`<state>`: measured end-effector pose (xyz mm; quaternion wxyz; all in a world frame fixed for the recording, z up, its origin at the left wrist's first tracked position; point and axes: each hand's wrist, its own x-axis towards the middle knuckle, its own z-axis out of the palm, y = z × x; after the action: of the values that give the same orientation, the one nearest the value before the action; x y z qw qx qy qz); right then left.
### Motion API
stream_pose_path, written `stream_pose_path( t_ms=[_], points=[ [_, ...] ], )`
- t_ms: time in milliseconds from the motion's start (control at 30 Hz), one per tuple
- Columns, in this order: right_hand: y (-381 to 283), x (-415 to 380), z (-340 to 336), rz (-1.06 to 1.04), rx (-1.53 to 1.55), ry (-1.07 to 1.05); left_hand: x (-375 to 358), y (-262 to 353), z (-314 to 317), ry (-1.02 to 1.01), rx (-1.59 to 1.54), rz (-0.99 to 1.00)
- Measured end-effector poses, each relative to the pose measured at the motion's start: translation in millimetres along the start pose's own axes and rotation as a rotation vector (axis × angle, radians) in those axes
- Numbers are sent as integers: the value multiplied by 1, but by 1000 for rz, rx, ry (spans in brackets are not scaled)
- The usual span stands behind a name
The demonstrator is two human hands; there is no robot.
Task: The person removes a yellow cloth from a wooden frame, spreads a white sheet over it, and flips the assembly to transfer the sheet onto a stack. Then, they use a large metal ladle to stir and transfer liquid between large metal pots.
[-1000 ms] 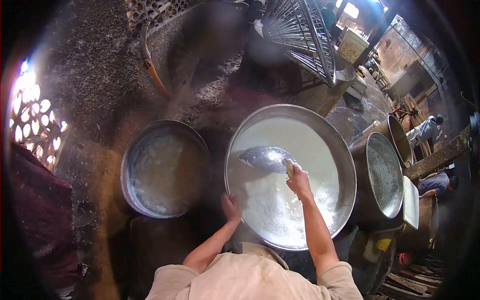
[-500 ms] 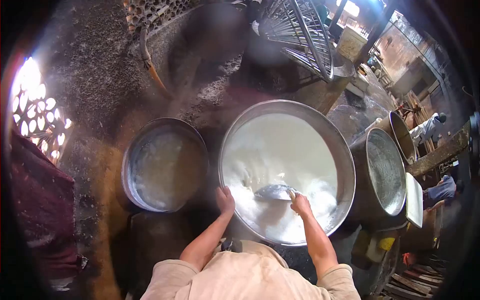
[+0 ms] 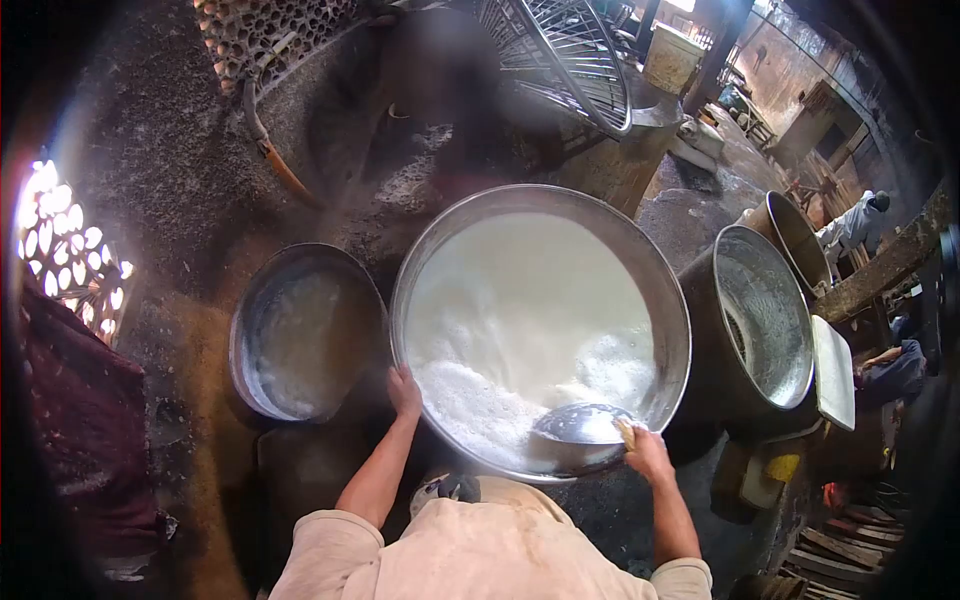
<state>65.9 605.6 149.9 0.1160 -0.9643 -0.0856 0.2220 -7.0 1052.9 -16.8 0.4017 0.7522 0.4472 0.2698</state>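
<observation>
A large round metal pan [image 3: 682,330] full of white, partly foamy liquid [image 3: 540,290] is in front of me. My left hand [image 3: 404,392] is closed on its left rim. In my right hand [image 3: 648,452] is the handle of a metal ladle [image 3: 585,424], whose rounded bowl lies at the liquid's surface near the pan's front right edge. Foam [image 3: 475,405] lies to the left of the ladle. A smaller metal tub [image 3: 240,350] with cloudy liquid stands to the left of the pan.
On the right are a deep metal pot [image 3: 765,310], another vessel [image 3: 800,235] behind it and a white slab [image 3: 833,375]. A wire rack [image 3: 570,60] and a hose [image 3: 285,175] lie beyond the pan. Two people [image 3: 855,225] are at the far right.
The ladle and my right hand have moved right and toward me in the pan. More foam shows on the near left side. The view has shifted, with my left hand still on the rim.
</observation>
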Motion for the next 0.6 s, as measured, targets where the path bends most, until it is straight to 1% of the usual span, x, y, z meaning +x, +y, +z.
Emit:
stream_pose_path(
  t_ms=[33,100,200,233,300,333,367,433,533,567,600],
  points=[
    [4,-7,-15,-16,27,16,0,-1,0,-7,16,-22],
    [24,-9,-33,-99,2,84,0,0,0,25,-1,-4],
    [42,-8,-68,-118,134,109,-2,9,-5,-2,-17,-46],
    [45,-6,-78,-72,252,84,-1,7,-3,2,-17,-44],
    [20,-3,-103,-8,310,164,3,-5,2,15,15,-43],
    [23,11,-96,-20,389,279,3,-7,3,17,17,-44],
    [19,28,-88,-30,365,414,4,-8,3,11,33,-26],
    [57,94,-36,-206,28,780,4,-7,0,7,52,-7],
    [68,152,5,14,198,574,1,3,-3,36,42,19],
    [33,132,-9,130,432,446,1,3,-4,8,56,-2],
    [28,134,0,138,491,367,1,3,-5,-21,67,-24]
  ],
)
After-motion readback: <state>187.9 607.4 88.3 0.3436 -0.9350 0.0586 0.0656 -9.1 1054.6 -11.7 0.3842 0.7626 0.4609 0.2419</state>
